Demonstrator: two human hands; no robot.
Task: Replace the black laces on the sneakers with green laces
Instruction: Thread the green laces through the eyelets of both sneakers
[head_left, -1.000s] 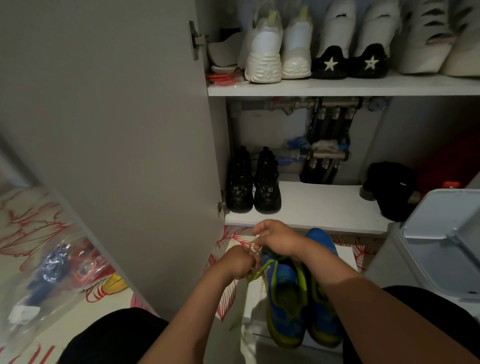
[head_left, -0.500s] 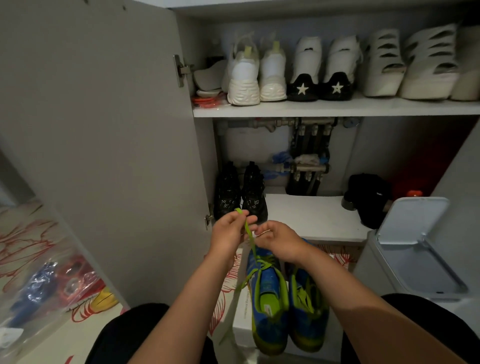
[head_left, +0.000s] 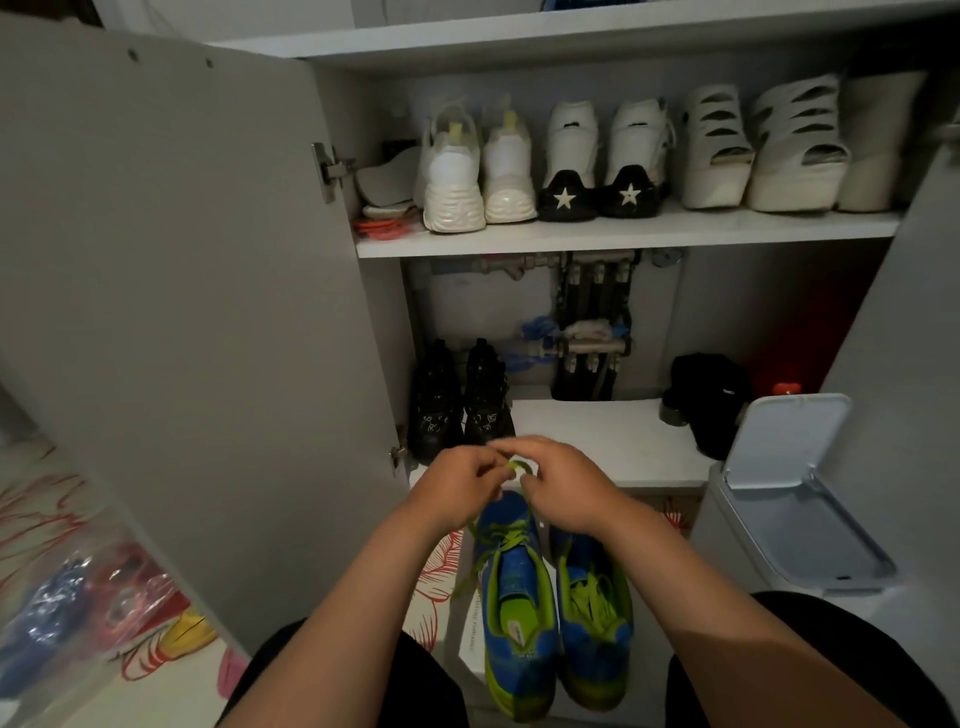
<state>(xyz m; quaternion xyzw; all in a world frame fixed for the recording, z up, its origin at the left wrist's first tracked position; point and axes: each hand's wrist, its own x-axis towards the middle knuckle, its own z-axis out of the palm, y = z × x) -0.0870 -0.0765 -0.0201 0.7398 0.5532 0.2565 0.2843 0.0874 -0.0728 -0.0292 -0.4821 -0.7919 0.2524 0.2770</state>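
A white cupboard (head_left: 571, 36) fills most of the frame. Its door (head_left: 182, 312) is swung wide across the left side, leaving the shelves open to reach. The upper shelf (head_left: 623, 234), across the upper middle, carries a row of pale shoes with heels facing out. The lower shelf (head_left: 597, 431), at centre, holds black boots (head_left: 462, 400) at its left end. At the right edge stands a pale grey bin (head_left: 795, 519) with its lid up.

At bottom centre, a pair of blue sneakers (head_left: 519, 634) sits side by side on a white box (head_left: 467, 639), toes pointing toward the cupboard. The box probably raises them within easy reach of the person, whose dark-clad knees frame the bottom edge. Both sneakers already show green lacing, and no black lace is visible.

Just above the toe of the sneaker on the left of the frame, the left hand (head_left: 457, 493) and right hand (head_left: 566, 493) meet with fingers curled. Each pinches the green lace (head_left: 517, 466) at the fingertips. The lace runs up from the shoe into the hands, which suggests tightening or knotting late in the job. Blur hides the exact finger positions.
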